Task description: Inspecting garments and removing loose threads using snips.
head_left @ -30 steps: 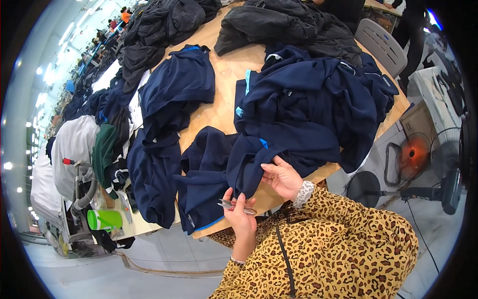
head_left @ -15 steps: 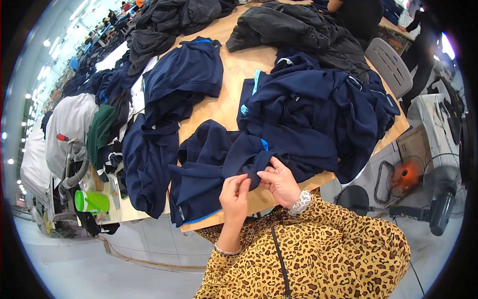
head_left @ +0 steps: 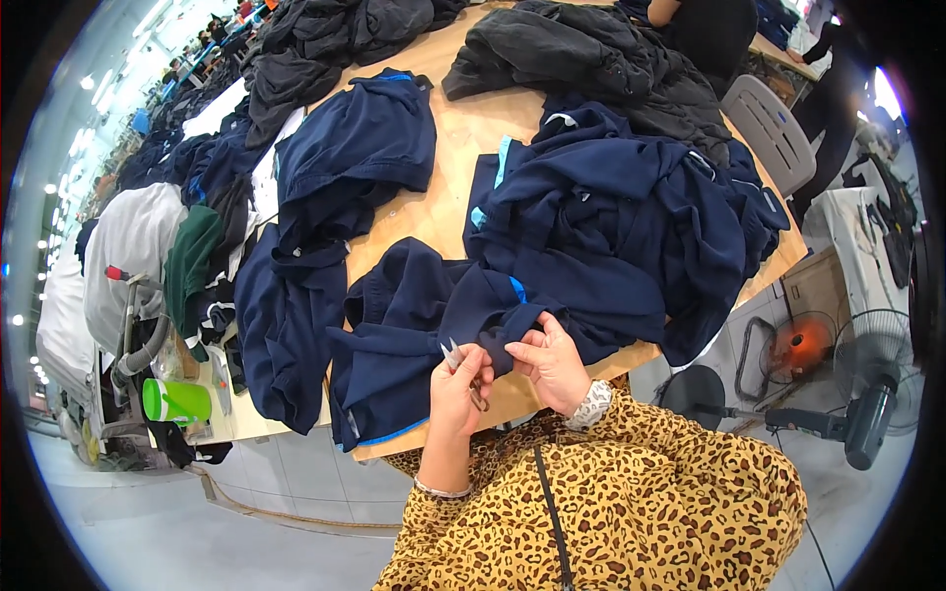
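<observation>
My left hand is closed around a small pair of scissors; the blades point up past the fingers, and a handle loop shows at the palm. My right hand pinches a fold of a navy garment at the table's near edge. Blue trim shows on this garment near the right fingers and along its lower hem. Both hands are close together over the cloth, and the scissor blades lie just in front of it. Whether the blades touch the fabric, I cannot tell.
Navy garments are heaped on the right, and more navy pieces lie at the left. Dark grey garments cover the far side of the wooden table. A green jug stands left; a fan stands right.
The scissors have come into view in my left hand, their blades now showing above the fingers. My right hand keeps its pinch on the navy garment.
</observation>
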Demonstrator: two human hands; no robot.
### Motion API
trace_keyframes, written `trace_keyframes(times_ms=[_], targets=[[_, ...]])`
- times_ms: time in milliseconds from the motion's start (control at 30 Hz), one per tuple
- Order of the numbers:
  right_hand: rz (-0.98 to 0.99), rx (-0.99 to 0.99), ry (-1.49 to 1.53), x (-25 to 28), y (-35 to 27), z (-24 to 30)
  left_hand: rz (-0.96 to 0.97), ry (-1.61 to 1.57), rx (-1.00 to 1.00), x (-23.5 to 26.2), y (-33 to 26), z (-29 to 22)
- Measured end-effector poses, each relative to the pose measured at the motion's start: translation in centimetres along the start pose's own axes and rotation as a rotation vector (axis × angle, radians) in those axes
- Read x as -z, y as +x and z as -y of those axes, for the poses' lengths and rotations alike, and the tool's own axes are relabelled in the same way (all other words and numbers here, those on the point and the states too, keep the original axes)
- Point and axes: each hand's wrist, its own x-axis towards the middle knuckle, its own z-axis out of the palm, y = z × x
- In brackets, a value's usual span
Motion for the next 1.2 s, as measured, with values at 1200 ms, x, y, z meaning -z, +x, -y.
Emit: trace_keyframes(times_ms=[1200], targets=[[0.026,0.202,-0.367,1.0,0.5,-1.2,-0.006,1.542,-0.601,-2.6,-3.6,-3.5]])
